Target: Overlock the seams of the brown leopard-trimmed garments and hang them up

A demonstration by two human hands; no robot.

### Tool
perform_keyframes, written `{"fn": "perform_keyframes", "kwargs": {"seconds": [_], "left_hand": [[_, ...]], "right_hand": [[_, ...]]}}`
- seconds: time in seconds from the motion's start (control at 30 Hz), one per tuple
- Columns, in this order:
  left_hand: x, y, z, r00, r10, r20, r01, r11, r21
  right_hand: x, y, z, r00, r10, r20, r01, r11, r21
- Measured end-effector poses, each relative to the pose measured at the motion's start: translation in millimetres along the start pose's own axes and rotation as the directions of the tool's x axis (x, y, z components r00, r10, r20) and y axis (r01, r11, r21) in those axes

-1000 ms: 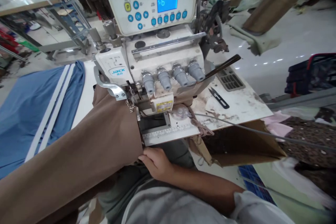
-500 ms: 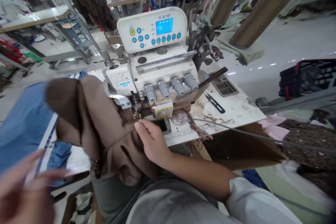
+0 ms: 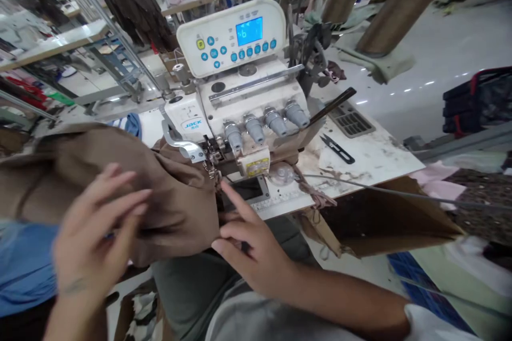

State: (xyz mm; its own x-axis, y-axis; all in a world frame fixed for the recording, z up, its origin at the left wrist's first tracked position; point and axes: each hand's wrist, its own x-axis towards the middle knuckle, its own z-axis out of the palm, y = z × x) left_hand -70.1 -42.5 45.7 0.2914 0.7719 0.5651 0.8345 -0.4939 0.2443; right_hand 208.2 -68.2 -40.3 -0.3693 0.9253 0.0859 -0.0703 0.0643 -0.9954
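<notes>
Brown fabric (image 3: 176,213) spreads over the left of the white sewing machine (image 3: 256,96) and onto the lap, its upper part at the presser foot (image 3: 211,166). Above the cloth is my left hand (image 3: 94,229), slightly blurred, fingers apart and nothing in them. My right hand (image 3: 256,253) is at the fabric's right edge, index finger pointing toward the presser foot, thumb and another finger closed on the cloth's edge. The machine's panel (image 3: 232,37) has a lit blue screen.
Black thread snips (image 3: 338,149) lie on the white tabletop (image 3: 384,165) at the right. Below it is an open cardboard box (image 3: 384,224). Blue fabric (image 3: 26,266) hangs at the left. A gray cable (image 3: 360,186) crosses the table's front edge.
My left hand has come in from the lower left over the fabric. The brown fabric has spread leftward and flattened. My right hand has moved slightly down, its index finger now extended.
</notes>
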Motion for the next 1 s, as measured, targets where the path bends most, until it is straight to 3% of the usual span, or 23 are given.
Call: {"fn": "perform_keyframes", "kwargs": {"seconds": [0.1, 0.17, 0.23, 0.37, 0.53, 0.73, 0.83, 0.9, 0.97, 1.0], "left_hand": [[16, 21, 48.7, 0.985, 0.135, 0.106, -0.130, 0.990, -0.055], [17, 25, 71.2, 0.981, 0.164, 0.099, -0.157, 0.985, -0.077], [15, 24, 82.7, 0.983, 0.171, 0.065, -0.165, 0.982, -0.089], [16, 24, 89.2, 0.989, 0.146, 0.009, -0.145, 0.989, -0.041], [16, 31, 89.4, 0.979, 0.184, 0.082, -0.181, 0.982, -0.050], [16, 28, 81.4, 0.933, 0.328, 0.146, -0.333, 0.943, 0.009], [10, 24, 76.6, 0.947, 0.248, 0.204, -0.264, 0.963, 0.054], [-11, 22, 76.2, 0.963, 0.166, 0.212, -0.176, 0.984, 0.030], [-52, 25, 82.8, 0.999, -0.033, 0.031, 0.033, 0.999, 0.004], [-77, 28, 89.2, 0.964, -0.209, -0.162, 0.208, 0.978, -0.028]], "right_hand": [[-4, 21, 6, 0.998, 0.047, -0.049, -0.044, 0.997, 0.071], [4, 36, 4, 0.997, 0.068, 0.032, -0.070, 0.995, 0.076], [17, 48, -3, 0.992, -0.019, 0.126, 0.021, 1.000, -0.020], [33, 62, -14, 0.965, -0.174, 0.195, 0.204, 0.969, -0.142], [29, 67, -14, 0.962, -0.202, 0.186, 0.229, 0.964, -0.139], [24, 72, -11, 0.955, -0.271, 0.120, 0.290, 0.937, -0.193], [22, 63, -9, 0.947, -0.314, 0.073, 0.319, 0.878, -0.357], [22, 52, -8, 0.934, -0.344, 0.093, 0.344, 0.806, -0.481], [24, 41, -8, 0.923, -0.366, 0.117, 0.367, 0.750, -0.551], [25, 38, -9, 0.921, -0.372, 0.118, 0.372, 0.744, -0.555]]}}
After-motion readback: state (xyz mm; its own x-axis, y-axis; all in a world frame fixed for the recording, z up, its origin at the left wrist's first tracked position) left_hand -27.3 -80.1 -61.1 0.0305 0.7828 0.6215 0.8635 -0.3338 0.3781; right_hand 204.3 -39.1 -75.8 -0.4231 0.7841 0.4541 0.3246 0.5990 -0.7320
